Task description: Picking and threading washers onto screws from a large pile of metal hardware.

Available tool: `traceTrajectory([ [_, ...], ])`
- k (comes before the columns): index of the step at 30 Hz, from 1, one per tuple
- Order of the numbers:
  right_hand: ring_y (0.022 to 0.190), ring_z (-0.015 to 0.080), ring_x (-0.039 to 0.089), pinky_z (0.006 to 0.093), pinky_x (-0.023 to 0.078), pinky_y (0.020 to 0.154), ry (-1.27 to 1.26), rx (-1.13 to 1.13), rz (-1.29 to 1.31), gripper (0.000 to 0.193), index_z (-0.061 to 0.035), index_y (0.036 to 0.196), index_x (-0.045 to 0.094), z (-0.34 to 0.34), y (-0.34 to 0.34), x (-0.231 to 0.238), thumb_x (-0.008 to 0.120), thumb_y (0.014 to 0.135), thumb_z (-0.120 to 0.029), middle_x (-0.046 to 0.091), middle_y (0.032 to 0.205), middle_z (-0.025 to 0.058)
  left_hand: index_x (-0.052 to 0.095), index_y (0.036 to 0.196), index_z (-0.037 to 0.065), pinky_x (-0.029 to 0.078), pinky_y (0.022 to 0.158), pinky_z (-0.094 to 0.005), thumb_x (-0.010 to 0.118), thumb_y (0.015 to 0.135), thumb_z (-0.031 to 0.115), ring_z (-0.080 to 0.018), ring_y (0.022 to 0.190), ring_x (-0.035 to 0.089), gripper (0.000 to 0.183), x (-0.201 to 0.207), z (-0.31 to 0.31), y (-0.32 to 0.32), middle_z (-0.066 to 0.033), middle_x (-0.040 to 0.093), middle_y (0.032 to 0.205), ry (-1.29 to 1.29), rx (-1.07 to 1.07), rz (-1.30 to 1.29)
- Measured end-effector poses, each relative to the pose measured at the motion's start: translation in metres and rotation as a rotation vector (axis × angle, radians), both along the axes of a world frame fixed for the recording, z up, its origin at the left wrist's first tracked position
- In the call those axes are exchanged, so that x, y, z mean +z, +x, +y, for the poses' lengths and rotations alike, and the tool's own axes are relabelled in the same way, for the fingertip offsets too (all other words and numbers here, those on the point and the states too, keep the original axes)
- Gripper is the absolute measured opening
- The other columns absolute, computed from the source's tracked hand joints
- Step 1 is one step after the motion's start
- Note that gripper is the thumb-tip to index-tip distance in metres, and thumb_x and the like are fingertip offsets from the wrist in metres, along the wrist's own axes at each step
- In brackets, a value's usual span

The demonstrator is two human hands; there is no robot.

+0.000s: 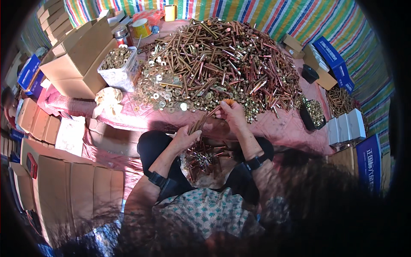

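Observation:
My left hand (186,138) is closed around a small bunch of long metal bolts (198,124), which point up and to the right. My right hand (233,115) pinches the far end of a bolt (212,112) that reaches toward the bunch; its fingertips are partly hidden. More loose bolts (200,160) lie in my lap, between my knees and under both hands. Just beyond the hands, a big heap of bronze-coloured bolts (227,55) covers the table, with washers (169,104) spread along its left front and nuts (252,109) at its front.
The pink cloth-covered table (284,130) runs across in front of me. At its left stand a clear tub of washers (122,77) and an opened cardboard box (72,68). A black tray of nuts (309,119), white boxes (346,128) and blue boxes (336,64) are on the right. Cartons (77,184) stand left.

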State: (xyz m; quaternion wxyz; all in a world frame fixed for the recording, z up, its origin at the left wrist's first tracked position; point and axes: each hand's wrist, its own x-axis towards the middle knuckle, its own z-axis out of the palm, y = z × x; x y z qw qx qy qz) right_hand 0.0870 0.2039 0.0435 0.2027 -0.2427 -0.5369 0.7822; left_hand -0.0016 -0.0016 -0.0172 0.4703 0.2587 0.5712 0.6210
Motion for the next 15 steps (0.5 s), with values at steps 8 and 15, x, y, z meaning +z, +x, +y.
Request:
traceTrajectory([
  [8, 0.067, 0.0133, 0.063, 0.0244, 0.053, 0.059, -0.022, 0.095, -0.084, 0.017, -0.002, 0.095, 0.057, 0.005, 0.0, -0.003, 0.06, 0.094, -0.018, 0.064, 0.082, 0.0069, 0.063, 0.095, 0.002, 0.042, 0.052, -0.0203, 0.067, 0.089, 0.018, -0.0042, 0.058, 0.051, 0.018, -0.012, -0.004, -0.006, -0.0005, 0.062, 0.074, -0.078, 0.146, 0.231],
  [15, 0.068, 0.013, 0.063, 0.024, 0.053, 0.061, 0.027, 0.129, 0.02, 0.018, -0.0029, 0.099, 0.056, 0.003, -0.001, 0.003, 0.06, 0.094, -0.019, 0.064, 0.082, 0.0058, 0.058, 0.098, 0.004, 0.037, 0.04, -0.0213, 0.064, 0.092, 0.02, -0.0067, 0.047, 0.046, 0.019, 0.012, -0.011, -0.008, -0.0072, 0.064, 0.074, 0.004, 0.283, -0.283],
])
